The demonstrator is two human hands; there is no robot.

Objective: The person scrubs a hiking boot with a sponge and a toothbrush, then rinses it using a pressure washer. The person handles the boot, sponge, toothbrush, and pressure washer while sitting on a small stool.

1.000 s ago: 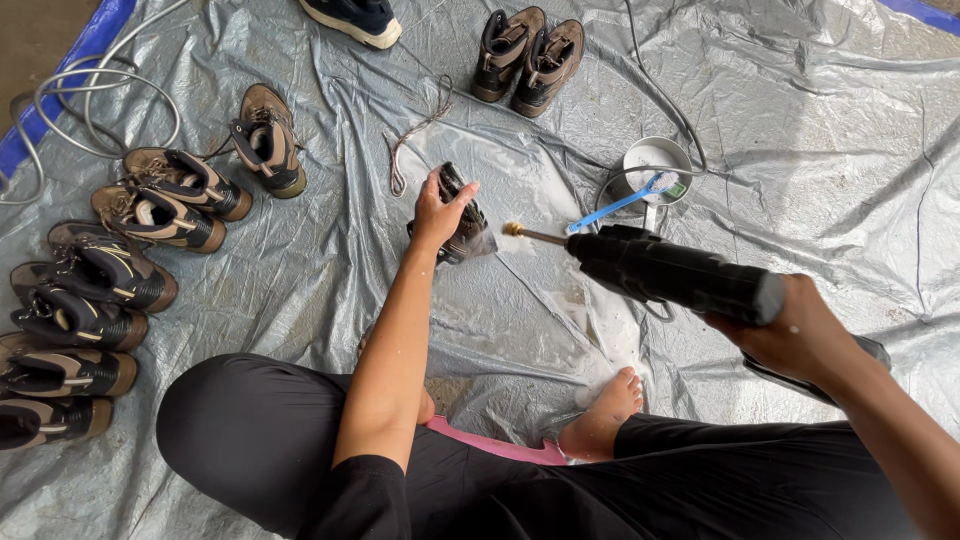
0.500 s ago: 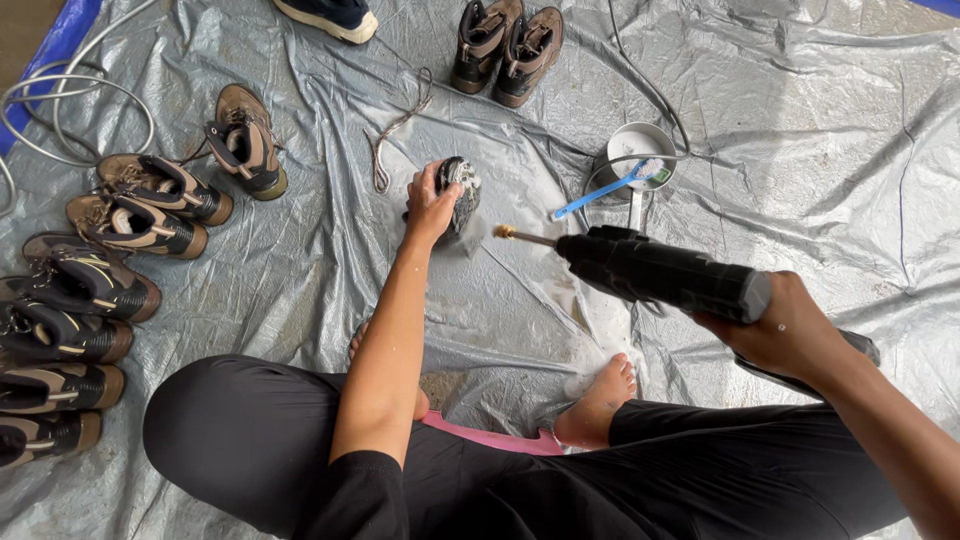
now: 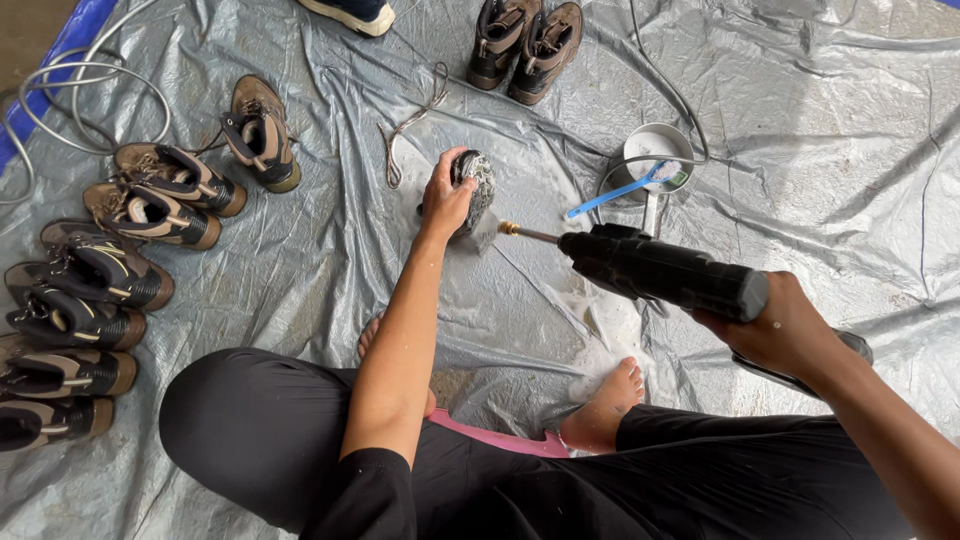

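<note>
Head view: a soapy shoe (image 3: 474, 185) is steadied on the tarp (image 3: 800, 120) by left hand (image 3: 445, 200) fingers wrapped around it, so the spray gun (image 3: 660, 270), gripped by right hand (image 3: 790, 335) fingers, is aimed at it.

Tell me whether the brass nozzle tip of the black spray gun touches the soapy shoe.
Apart. The head view shows grey tarp between the brass nozzle tip and the soapy shoe gripped by the left hand.

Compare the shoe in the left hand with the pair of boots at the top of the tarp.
The held shoe is a single one, tipped up under the left hand and covered in foam; the pair of boots sits flat, side by side, untouched and free of foam. The spray gun in the right hand points at the shoe, not the boots. Both rest on the grey tarp.
</note>
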